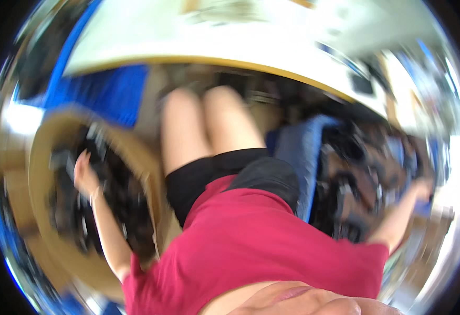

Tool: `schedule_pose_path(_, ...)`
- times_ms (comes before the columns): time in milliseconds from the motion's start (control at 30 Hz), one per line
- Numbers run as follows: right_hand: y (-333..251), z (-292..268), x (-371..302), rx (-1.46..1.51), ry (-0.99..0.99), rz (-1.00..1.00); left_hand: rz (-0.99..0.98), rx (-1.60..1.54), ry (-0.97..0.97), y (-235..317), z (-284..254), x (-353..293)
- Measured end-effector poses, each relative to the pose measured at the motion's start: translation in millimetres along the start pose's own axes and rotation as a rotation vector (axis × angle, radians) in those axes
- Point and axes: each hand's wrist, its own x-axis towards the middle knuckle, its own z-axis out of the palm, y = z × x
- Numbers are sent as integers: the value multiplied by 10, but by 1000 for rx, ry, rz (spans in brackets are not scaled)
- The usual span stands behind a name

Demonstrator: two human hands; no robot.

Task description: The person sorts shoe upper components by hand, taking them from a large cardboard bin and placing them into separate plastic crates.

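Note:
My left hand is out over a cardboard box on my left, with its fingers stretched out and nothing visible in them. Inside that box lies a heap of dark items, too blurred to name. On the other side, my right arm reaches out to the far edge of a blue-lined bin. This bin holds brown and black items, smeared by motion. My right hand is beside the heap's outer end; blur hides its fingers and whether they hold anything.
A white table with a yellow edge stands ahead of my knees. Blue material hangs below its left end. A small dark object lies toward the table's right. Boxes stand at the far left.

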Motion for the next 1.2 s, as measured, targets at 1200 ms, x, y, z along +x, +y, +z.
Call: schedule_pose_path(1200, -1900, -4174, -2495, 1511, 595, -1644, -170, 862, 597, -1043, -1240, -17)
